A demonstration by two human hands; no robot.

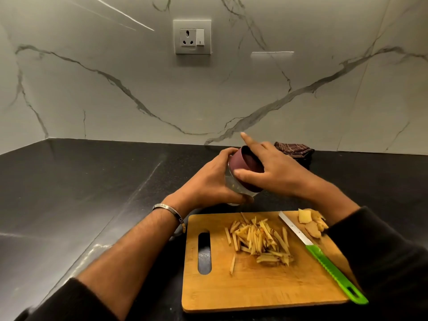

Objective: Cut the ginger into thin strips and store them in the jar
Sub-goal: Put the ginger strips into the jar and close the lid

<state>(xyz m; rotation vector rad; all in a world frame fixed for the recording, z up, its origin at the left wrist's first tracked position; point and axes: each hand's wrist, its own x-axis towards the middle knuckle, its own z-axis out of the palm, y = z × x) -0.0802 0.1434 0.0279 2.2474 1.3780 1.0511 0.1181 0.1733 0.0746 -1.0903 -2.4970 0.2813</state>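
The left hand (209, 181) grips the small glass jar (234, 188), likely smooth and breakable, above the counter (92, 181), the right hand (271, 170) grasps its maroon lid (243, 167), and light, limp ginger strips (259, 239) lie just below both hands.

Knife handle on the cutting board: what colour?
Bright green, on the knife handle lying along the board's right side; seen in the head view.

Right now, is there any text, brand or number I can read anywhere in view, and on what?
Nothing reads clearly.
Bracelet on the left wrist: engraved letters, too small and blurred to quote.
Knife blade: faint marks, unreadable.
Jar, lid, cutting board, wall socket: no lettering visible.
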